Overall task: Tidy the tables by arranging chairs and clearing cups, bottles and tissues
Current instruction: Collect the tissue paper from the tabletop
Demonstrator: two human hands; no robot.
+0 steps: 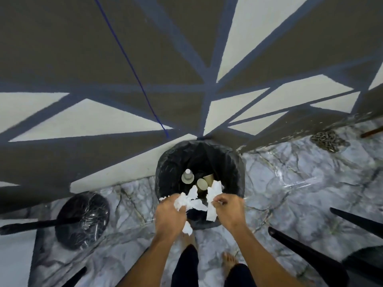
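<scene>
Person standing over a bin point(163, 177) lined w/ a black bag, both hands out over its near rim. Left hand point(169, 216) is closed round a bunch of crumpled white tissues point(191, 200), some poking out above the fingers & one scrap hanging below the palm. Right hand point(228, 208) pinches another tissue point(213, 200) betw. thumb & fingers, the sheet dangling down over the bin edge. Hands are close together, just above the opening, prob. so whatever gets let go drops straight in rather than onto the marble-look floor point(290, 193). Already inside the bin: a clear bottle point(187, 176) standing cap-up & two paper cups point(205, 182) beside it, so the cups/bottles part looks done for this load, tissues are the bit in hand. Bin sits right at the edge where the floor meets a patterned carpet point(103, 59). Bare feet show below, facing the bin. Dark chair legs point(306, 251) to the right & a round black table base point(83, 220) to the left; chairs not yet judged, can't tell their arrangement from here. Risk: the loose scrap under the left hand may fall short of the rim.
</scene>
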